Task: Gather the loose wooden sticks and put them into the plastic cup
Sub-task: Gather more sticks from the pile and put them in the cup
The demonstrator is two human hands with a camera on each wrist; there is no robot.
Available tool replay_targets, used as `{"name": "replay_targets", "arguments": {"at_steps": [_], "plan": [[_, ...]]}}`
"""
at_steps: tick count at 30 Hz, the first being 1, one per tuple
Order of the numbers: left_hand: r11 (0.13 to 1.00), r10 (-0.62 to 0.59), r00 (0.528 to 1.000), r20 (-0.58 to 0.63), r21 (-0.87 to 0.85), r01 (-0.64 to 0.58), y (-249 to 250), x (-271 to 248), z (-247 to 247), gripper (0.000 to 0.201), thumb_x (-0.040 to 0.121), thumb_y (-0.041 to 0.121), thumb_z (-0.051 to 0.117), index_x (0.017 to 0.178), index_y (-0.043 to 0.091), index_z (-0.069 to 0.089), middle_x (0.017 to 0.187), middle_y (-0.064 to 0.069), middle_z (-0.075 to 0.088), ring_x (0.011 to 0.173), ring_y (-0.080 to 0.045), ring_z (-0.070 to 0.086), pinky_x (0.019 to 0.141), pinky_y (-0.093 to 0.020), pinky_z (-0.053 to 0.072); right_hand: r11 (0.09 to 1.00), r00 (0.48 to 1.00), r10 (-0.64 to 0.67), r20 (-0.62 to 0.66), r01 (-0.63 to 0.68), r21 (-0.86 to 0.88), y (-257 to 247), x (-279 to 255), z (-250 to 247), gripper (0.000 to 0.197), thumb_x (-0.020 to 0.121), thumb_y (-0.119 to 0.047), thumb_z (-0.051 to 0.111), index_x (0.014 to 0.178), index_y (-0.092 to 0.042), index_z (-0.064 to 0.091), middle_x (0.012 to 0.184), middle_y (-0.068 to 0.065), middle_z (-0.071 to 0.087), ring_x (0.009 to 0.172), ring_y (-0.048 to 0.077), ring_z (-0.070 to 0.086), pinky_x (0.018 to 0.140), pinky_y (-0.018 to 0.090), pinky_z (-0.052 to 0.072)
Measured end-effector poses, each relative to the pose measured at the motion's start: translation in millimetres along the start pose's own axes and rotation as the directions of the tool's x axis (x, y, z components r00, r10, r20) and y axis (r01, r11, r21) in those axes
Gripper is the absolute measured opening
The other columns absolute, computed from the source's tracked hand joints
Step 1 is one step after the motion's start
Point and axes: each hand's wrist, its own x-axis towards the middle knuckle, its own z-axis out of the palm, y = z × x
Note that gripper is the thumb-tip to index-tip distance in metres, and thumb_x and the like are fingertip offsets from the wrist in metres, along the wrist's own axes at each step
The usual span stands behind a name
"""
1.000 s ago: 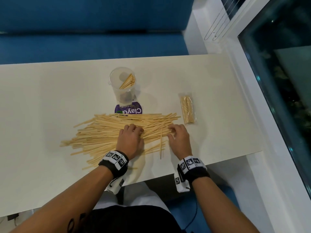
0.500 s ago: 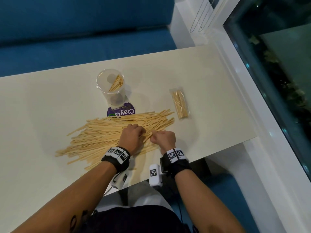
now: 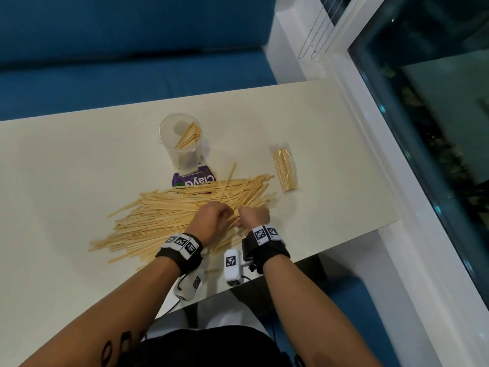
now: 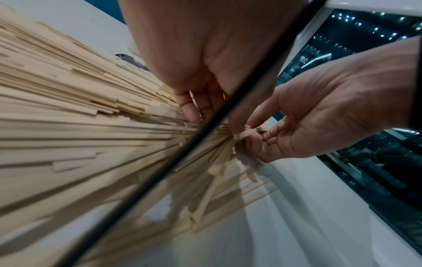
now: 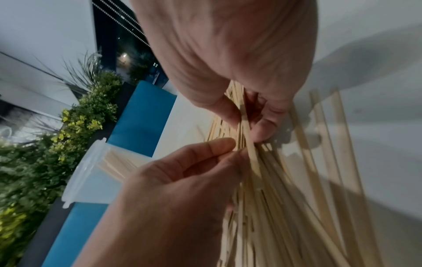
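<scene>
Sticks [image 3: 164, 215] pinched between left hand [image 3: 209, 223] and right hand [image 3: 254, 217] (fingertip grip only in wrist views).

sticks [image 3: 164, 215]: pale, thin, flat wooden strips in a loose fanned heap on the white table, mostly lying lengthwise left to right; a few on the right cross the rest at an angle, and one stray piece lies near the table's front edge.
cup [image 3: 182, 147]: clear plastic, upright, just behind the heap; a small bunch of sticks leans inside against its right wall.
</scene>
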Motion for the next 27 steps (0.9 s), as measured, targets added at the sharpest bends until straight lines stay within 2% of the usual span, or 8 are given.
{"name": "replay_targets", "arguments": {"at_steps": [3,7,11,13,16,19,24,27], "plan": [[0.996,-0.029,0.999,0.021,-0.083,0.031,1.8,-1.5,-6.7,0.031,0.087,0.026,0.079,0.114,0.022,0.064,0.093,0.01,0.066,0.081,-0.006,0.06,0.071,-0.023,0.05,1.0,1.0,0.011,0.007,-0.011,-0.011,-0.6,2.8,3.8,0.011,0.08,-0.008,0.056,0.083,0.003,0.057,0.082,0.018,0.073,0.075,0.033,0.073,0.07,0.044,0.061],[0.996,-0.006,1.0,0.003,-0.092,0.007,3.5,-3.0,-11.4,0.033,0.087,0.038,0.078,0.111,0.021,0.065,0.09,0.01,0.066,0.08,-0.009,0.061,0.069,-0.025,0.051,0.999,1.0,-0.012,0.002,0.012,0.047,9.2,25.0,14.0,0.043,0.072,-0.02,0.052,0.105,0.006,0.061,0.093,0.02,0.063,0.078,0.033,0.059,0.069,0.041,0.05],[0.998,0.001,0.999,-0.04,-0.067,-0.003,6.5,-3.4,-13.8,0.017,0.095,0.023,0.067,0.111,0.016,0.069,0.09,0.008,0.065,0.081,-0.008,0.058,0.071,-0.019,0.044,0.995,1.0,0.01,0.006,-0.011,0.096,8.7,24.5,14.2,0.017,0.086,-0.017,0.046,0.079,-0.004,0.053,0.086,0.017,0.058,0.075,0.032,0.051,0.071,0.042,0.046],[0.996,-0.026,0.998,-0.065,-0.083,0.021,7.6,-2.7,-16.0,0.015,0.097,0.017,0.063,0.109,0.013,0.07,0.089,0.007,0.064,0.078,-0.004,0.056,0.068,-0.013,0.039,0.983,0.999,0.036,-0.017,-0.032,0.181,3.8,15.3,7.8,0.02,0.094,-0.016,0.043,0.076,-0.008,0.049,0.083,0.015,0.061,0.077,0.033,0.055,0.07,0.04,0.044],[0.994,-0.047,0.997,-0.063,-0.106,0.04,9.0,-3.2,-18.0,0.014,0.098,0.019,0.062,0.107,0.014,0.07,0.088,0.006,0.066,0.078,0.001,0.057,0.067,-0.015,0.041,0.931,0.998,0.051,0.027,-0.058,0.361,2.0,15.5,1.0,0.023,0.103,-0.015,0.037,0.096,-0.001,0.054,0.074,0.013,0.064,0.062,0.026,0.056,0.058,0.034,0.04],[0.988,-0.069,0.997,0.029,-0.136,0.072,12.0,-3.8,-18.6,0.023,0.102,0.03,0.058,0.112,0.014,0.07,0.098,0.003,0.071,0.086,-0.007,0.063,0.075,-0.023,0.048,0.845,0.998,0.038,0.048,-0.058,0.531,-1.6,16.2,0.8,0.015,0.109,-0.009,0.037,0.116,-0.01,0.05,0.075,0.008,0.054,0.055,0.019,0.046,0.051,0.031,0.036],[0.988,-0.098,0.986,0.136,-0.108,0.113,15.3,-2.8,-18.5,0.029,0.095,0.037,0.065,0.119,0.022,0.069,0.104,0.007,0.071,0.091,-0.007,0.063,0.073,-0.017,0.044,0.712,0.995,0.02,0.095,-0.081,0.698,-8.0,15.5,1.3,0.02,0.109,-0.002,0.035,0.117,-0.004,0.053,0.065,0.002,0.043,0.051,0.015,0.034,0.052,0.029,0.03],[0.998,-0.054,0.989,0.137,-0.005,0.055,16.1,0.3,-19.2,0.03,0.093,0.03,0.07,0.119,0.016,0.073,0.11,0.0,0.071,0.093,-0.014,0.062,0.078,-0.025,0.046,0.669,0.992,-0.017,0.125,-0.081,0.738,-8.8,14.5,0.3,0.025,0.108,-0.001,0.035,0.123,-0.009,0.054,0.065,-0.001,0.038,0.054,0.014,0.031,0.054,0.029,0.028]]}}
